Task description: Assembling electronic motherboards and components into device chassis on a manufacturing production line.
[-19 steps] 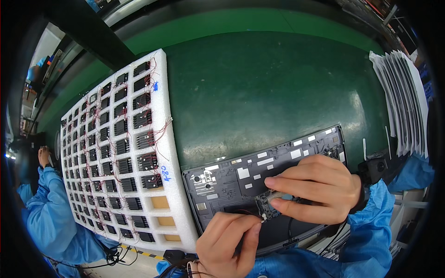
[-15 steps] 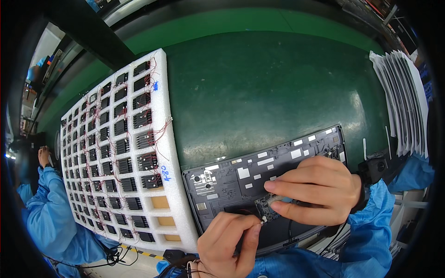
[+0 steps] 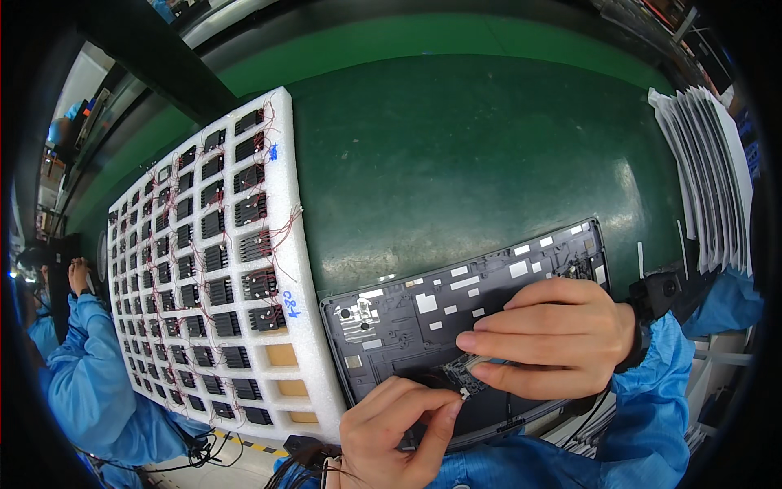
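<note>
- right hand [image 3: 554,338], lower right of frame, pinches a small black module [image 3: 458,373] on the dark laptop panel [image 3: 423,314]
- left hand [image 3: 395,436] curled, fingertip on its connector, probably
- barely moved since a moment ago, so still seating it
- foam tray [image 3: 305,342] sits at left

Bright overhead light — warped, dark rim

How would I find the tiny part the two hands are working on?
Start at the green table, then find the dark flat panel near its front edge, right of the white foam tray. Where the left hand and right hand meet sits a small dark part, raised above the panel, unlike the flat white stickers.
</note>
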The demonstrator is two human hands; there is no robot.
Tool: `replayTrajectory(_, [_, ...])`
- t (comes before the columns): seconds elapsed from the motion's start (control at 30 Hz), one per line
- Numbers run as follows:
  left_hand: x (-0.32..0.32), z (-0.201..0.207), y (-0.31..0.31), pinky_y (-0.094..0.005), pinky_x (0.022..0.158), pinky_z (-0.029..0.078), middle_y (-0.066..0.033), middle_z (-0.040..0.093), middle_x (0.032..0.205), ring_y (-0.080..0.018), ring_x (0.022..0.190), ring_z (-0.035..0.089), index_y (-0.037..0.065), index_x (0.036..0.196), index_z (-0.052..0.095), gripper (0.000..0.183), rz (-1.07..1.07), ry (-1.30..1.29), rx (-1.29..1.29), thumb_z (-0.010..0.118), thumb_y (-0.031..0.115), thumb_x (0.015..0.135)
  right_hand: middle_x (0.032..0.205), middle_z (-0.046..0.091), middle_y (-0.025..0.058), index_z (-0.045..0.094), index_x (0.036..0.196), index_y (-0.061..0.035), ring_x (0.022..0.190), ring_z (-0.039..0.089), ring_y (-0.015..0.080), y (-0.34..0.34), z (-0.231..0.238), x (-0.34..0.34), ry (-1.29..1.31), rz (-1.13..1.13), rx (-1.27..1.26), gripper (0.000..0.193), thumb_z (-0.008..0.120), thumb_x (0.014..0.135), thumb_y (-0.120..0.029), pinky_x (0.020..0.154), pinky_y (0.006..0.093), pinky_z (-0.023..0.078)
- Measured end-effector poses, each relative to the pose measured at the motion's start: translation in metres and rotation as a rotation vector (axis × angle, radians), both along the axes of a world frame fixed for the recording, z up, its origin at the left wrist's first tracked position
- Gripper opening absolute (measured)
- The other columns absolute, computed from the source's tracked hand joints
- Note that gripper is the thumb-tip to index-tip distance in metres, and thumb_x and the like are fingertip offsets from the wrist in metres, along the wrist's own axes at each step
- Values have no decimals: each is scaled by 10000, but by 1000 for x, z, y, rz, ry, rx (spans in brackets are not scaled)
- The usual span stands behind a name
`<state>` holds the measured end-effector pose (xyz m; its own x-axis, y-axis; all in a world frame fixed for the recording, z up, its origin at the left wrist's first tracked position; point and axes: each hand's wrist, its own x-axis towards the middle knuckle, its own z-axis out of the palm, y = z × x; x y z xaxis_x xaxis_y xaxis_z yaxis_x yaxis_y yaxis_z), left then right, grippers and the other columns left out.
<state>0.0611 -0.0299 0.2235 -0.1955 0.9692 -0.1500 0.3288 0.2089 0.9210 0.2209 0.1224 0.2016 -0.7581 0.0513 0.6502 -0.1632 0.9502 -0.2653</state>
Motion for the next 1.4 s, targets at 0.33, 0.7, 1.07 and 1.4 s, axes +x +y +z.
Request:
replayTrajectory(0.33, [1, 3, 0, -281, 573, 419, -120, 591, 723, -210, 623, 567, -21, 833, 649, 63, 14, 46, 1, 643, -57, 783, 1011, 698, 156, 699, 833, -21, 844, 681, 213, 1, -1, 1, 1, 58, -16, 95, 686, 769, -92, 716, 286, 535])
replayTrajectory(0.7, [2, 2, 1, -279, 576, 424, -115, 589, 713, -201, 617, 563, -21, 824, 648, 50, 24, 29, -6, 646, -53, 786, 1016, 689, 166, 690, 828, -2, 875, 678, 223, -1, 0, 2, 3, 57, -16, 99, 682, 768, -80, 729, 302, 546])
replayTrajectory(1.07, [2, 3, 0, -266, 563, 410, -98, 585, 698, -177, 605, 550, -19, 815, 642, 51, 39, -3, -31, 642, -55, 779, 1014, 689, 157, 696, 839, -10, 851, 676, 213, -4, 0, 2, 4, 43, 1, 101, 684, 776, -87, 696, 284, 535])
replayTrajectory(1.4, [2, 1, 1, -272, 559, 413, -106, 581, 694, -187, 602, 556, -18, 814, 640, 60, 50, 26, 8, 641, -54, 767, 1014, 689, 160, 695, 841, -9, 849, 674, 215, -4, 0, 2, -3, 43, 4, 99, 683, 785, -89, 688, 283, 532])
